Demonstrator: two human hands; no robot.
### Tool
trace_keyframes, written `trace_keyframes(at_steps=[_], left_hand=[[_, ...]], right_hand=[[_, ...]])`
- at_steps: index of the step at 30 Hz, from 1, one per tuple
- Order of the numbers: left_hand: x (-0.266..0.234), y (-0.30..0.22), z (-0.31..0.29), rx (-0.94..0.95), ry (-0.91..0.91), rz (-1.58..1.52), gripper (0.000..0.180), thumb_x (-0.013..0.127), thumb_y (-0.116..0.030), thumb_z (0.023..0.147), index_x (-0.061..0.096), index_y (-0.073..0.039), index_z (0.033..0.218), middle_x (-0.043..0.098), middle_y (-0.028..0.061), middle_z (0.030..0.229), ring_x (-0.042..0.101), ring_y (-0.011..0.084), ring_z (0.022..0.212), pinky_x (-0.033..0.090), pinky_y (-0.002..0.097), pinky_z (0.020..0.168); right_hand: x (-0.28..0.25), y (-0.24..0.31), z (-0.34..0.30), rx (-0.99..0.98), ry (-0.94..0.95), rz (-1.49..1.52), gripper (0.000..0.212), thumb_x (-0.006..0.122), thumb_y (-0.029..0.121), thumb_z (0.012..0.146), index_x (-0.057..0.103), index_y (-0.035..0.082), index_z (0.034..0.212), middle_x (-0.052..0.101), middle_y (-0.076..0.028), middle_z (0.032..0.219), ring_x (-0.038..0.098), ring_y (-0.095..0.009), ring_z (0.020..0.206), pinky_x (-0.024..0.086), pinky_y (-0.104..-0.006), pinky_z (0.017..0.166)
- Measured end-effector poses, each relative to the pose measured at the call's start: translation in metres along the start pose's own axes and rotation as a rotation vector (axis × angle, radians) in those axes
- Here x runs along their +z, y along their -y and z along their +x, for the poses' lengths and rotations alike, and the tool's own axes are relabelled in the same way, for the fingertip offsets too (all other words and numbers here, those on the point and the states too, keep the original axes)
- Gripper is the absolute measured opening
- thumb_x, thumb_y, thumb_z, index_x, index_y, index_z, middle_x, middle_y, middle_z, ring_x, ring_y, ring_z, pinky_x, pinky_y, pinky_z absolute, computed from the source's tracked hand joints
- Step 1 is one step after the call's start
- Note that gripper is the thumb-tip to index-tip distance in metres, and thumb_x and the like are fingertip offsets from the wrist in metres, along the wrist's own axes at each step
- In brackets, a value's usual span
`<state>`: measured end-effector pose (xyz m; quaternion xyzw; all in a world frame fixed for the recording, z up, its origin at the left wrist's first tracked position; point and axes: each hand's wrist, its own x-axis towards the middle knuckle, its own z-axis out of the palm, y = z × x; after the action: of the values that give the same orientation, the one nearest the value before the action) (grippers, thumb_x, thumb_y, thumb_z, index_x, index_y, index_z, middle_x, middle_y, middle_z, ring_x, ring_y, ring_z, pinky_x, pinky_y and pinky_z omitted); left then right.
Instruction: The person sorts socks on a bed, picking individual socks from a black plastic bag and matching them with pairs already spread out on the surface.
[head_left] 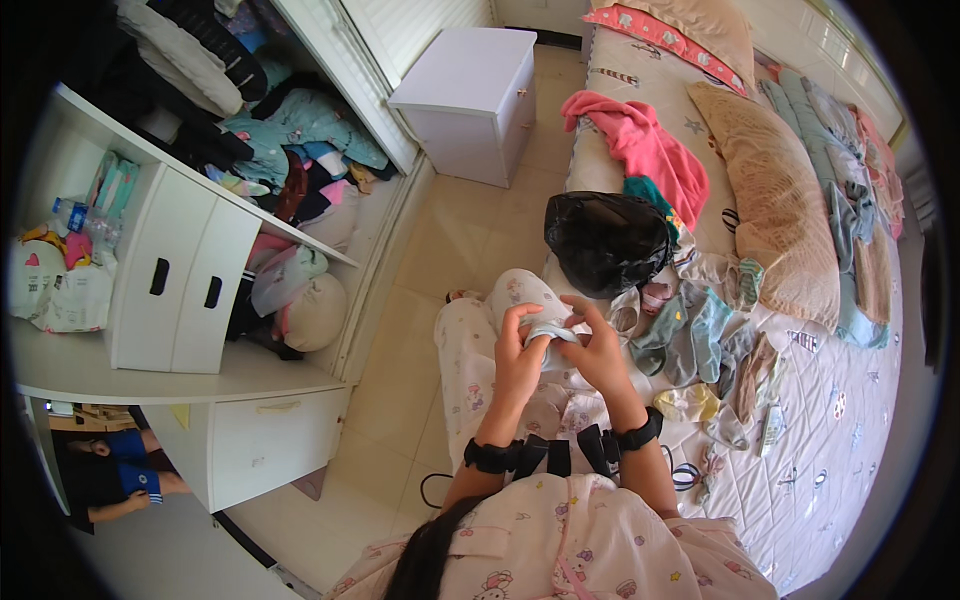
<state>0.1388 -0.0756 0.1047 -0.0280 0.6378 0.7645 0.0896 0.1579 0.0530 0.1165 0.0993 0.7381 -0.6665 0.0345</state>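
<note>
Between the two hands, seen from the head camera, a small pale-blue sock [550,333] sits bunched over the person's lap, just at the near edge of the bed [850,420]. Left hand [520,352] grips it from the left side with fingers curled over the top; right hand [600,350] pinches its right end, so both are closed on the same piece and almost touching. Its long axis runs roughly left to right. More loose socks [690,335] lie just right of the right hand, with a black plastic bag [608,240] beyond.
</note>
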Motion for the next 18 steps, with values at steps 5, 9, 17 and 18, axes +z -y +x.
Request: trace_keyframes(at_steps=[5, 9, 17, 18], left_hand=[[-0.003, -0.004, 0.003, -0.06, 0.098, 0.241, 0.036, 0.053, 0.004, 0.074, 0.049, -0.008, 0.108, 0.054, 0.0005, 0.066, 0.045, 0.0078, 0.057, 0.036, 0.023, 0.05], [-0.005, 0.023, 0.01, 0.003, 0.021, 0.259, 0.039, 0.051, 0.006, 0.073, 0.049, -0.008, 0.109, 0.057, 0.0048, 0.081, 0.053, 0.0114, 0.072, 0.042, 0.0235, 0.065], [0.003, 0.035, 0.006, 0.03, 0.126, -0.1, 0.032, 0.052, 0.006, 0.078, 0.047, -0.005, 0.108, 0.05, -0.0005, 0.075, 0.046, 0.007, 0.068, 0.036, 0.0206, 0.064], [0.003, 0.034, 0.006, -0.015, 0.17, -0.064, 0.032, 0.054, 0.006, 0.077, 0.047, -0.005, 0.106, 0.047, -0.002, 0.069, 0.042, 0.0066, 0.063, 0.035, 0.0208, 0.06]], right_hand=[[-0.011, -0.005, 0.002, 0.004, 0.019, 0.371, 0.05, 0.052, -0.008, 0.069, 0.051, 0.003, 0.117, 0.049, -0.003, 0.09, 0.049, -0.009, 0.087, 0.041, -0.0199, 0.072], [-0.011, 0.009, -0.005, 0.028, 0.132, 0.302, 0.045, 0.056, -0.004, 0.07, 0.052, 0.004, 0.114, 0.052, -0.001, 0.088, 0.05, -0.009, 0.082, 0.04, -0.0207, 0.073], [-0.01, -0.011, 0.005, -0.125, -0.201, -0.31, 0.041, 0.055, -0.003, 0.065, 0.057, 0.005, 0.105, 0.054, -0.012, 0.067, 0.053, -0.02, 0.06, 0.044, -0.0295, 0.059], [-0.01, -0.014, 0.006, -0.168, -0.253, -0.29, 0.042, 0.053, -0.004, 0.065, 0.057, 0.006, 0.106, 0.055, -0.012, 0.069, 0.053, -0.021, 0.06, 0.044, -0.0299, 0.059]])
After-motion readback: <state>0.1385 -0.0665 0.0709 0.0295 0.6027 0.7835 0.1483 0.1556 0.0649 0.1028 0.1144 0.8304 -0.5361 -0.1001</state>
